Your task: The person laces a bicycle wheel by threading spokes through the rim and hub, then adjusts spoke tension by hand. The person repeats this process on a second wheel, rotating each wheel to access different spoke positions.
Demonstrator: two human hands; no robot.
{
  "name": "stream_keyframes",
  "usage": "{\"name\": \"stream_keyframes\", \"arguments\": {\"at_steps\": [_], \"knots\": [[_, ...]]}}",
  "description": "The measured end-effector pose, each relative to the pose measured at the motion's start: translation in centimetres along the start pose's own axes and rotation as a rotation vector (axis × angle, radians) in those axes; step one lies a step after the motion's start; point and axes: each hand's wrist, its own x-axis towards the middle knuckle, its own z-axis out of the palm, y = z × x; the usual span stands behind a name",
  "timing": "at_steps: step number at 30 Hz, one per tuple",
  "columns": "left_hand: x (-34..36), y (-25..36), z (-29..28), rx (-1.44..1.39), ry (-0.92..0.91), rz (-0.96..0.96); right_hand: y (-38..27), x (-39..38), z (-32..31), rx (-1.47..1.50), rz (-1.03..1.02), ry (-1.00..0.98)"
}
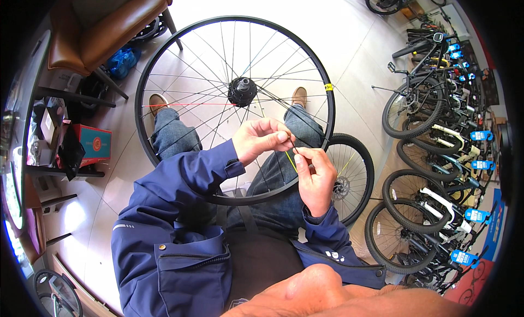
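A bicycle wheel (327, 107) with a black rim and no tyre rests across my lap. At its middle is the black hub (242, 92), from which dark spokes fan out, along with one red and one yellow-green. My left hand (261, 139) is over the lower right of the wheel, its thumb and fingers pinching a thin dark spoke. Just below it to the right, my right hand (316, 178) pinches the same spoke close by. Whether this spoke joins the rim or hub is hidden by my fingers.
Another wheel with a tyre and disc rotor (341, 187) stands by my right leg. Rows of bicycles (415, 208) line the right side. At left are a brown leather chair (112, 30), a red and teal box (94, 145) and a blue plastic bag (123, 61).
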Motion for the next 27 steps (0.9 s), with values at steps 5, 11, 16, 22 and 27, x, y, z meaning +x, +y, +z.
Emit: {"name": "stream_keyframes", "arguments": {"at_steps": [5, 11, 16, 22, 27], "knots": [[-0.2, 0.1, 0.1, 0.134, -0.035, 0.116, 0.6, -0.1, 0.2, 0.099, 0.071, 0.009], [-0.3, -0.1, 0.6, 0.197, -0.042, 0.141, 1.0, -0.3, -0.3, 0.054, 0.08, -0.041], [-0.4, -0.4, 0.6, 0.255, -0.033, 0.163, 1.0, -0.2, -0.3, -0.016, 0.054, -0.067], [-0.4, -0.7, 0.4, 0.251, -0.019, 0.135, 1.1, -0.1, 0.0, -0.042, 0.011, -0.018], [-0.5, -0.8, 0.5, 0.251, 0.019, 0.122, 1.0, -0.4, 0.5, 0.049, 0.052, 0.042]]}}
